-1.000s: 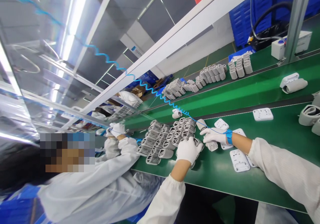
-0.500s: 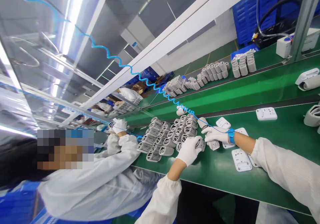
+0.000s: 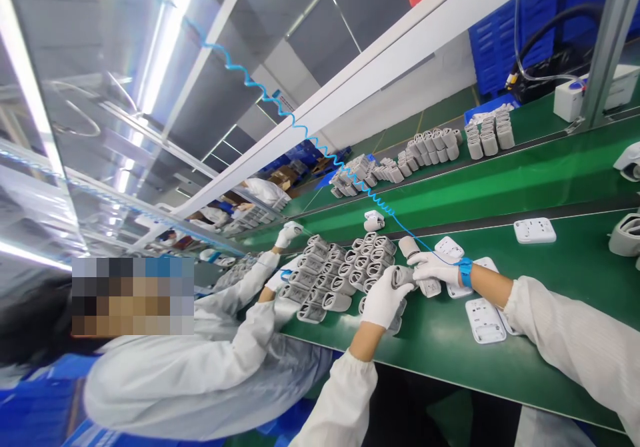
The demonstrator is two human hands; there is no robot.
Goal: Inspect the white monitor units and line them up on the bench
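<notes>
My left hand (image 3: 384,298), in a white glove, is closed on a rolled grey cuff (image 3: 401,275), thumb on the near side. Another grey cuff (image 3: 397,322) shows partly behind that hand. My right hand (image 3: 436,267), gloved and wearing a blue wrist strap (image 3: 465,272), has its fingers bent over a second cuff (image 3: 429,288), close to the left hand's cuff. Its fingertips are partly hidden. One more rolled cuff (image 3: 409,247) lies just beyond them. White plastic housings (image 3: 485,320) lie around my right forearm.
Rows of grey cuffs (image 3: 336,294) stand left of my hands on the green bench (image 3: 450,360). A coiled blue cord (image 3: 320,142) runs from above to the strap. A co-worker in white (image 3: 200,367) sits at left. A white housing (image 3: 535,230) lies farther right.
My left hand has shifted slightly right with the cuff, towards my right hand, which stays nearly in place. The co-worker's hands have moved, one reaching farther over the bench.
</notes>
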